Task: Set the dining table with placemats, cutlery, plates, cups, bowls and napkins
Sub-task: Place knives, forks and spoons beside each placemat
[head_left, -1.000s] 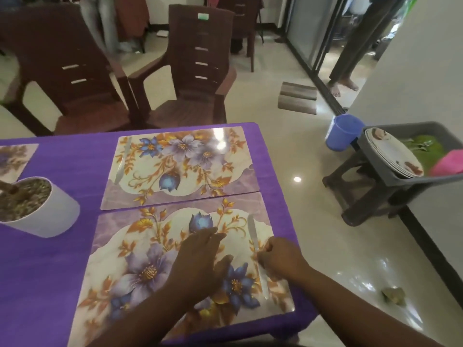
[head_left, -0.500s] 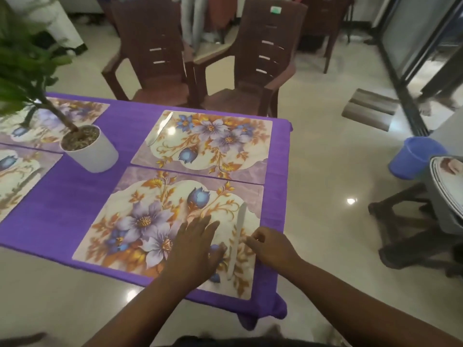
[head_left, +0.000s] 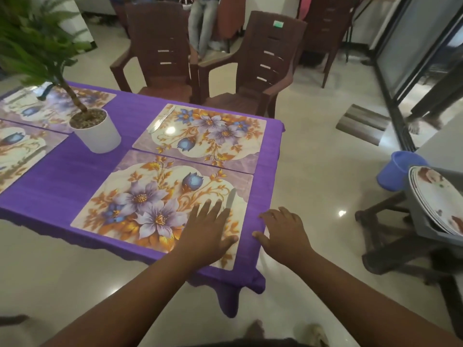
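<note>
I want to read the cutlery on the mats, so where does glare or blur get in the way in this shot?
Head view: a lamp glare spot sits on the far placemat beside its knife; the left-edge mats and plant are smeared; the near knife is pale against the near placemat, partly behind the left hand.

Pot (head_left: 96,132) mid-table; nr mat (head_left: 140,196) open

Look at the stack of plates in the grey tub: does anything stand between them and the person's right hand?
Nothing visible does. The right hand hovers open at the table's edge, and only bare floor lies between it and the plates in the grey tub.
</note>
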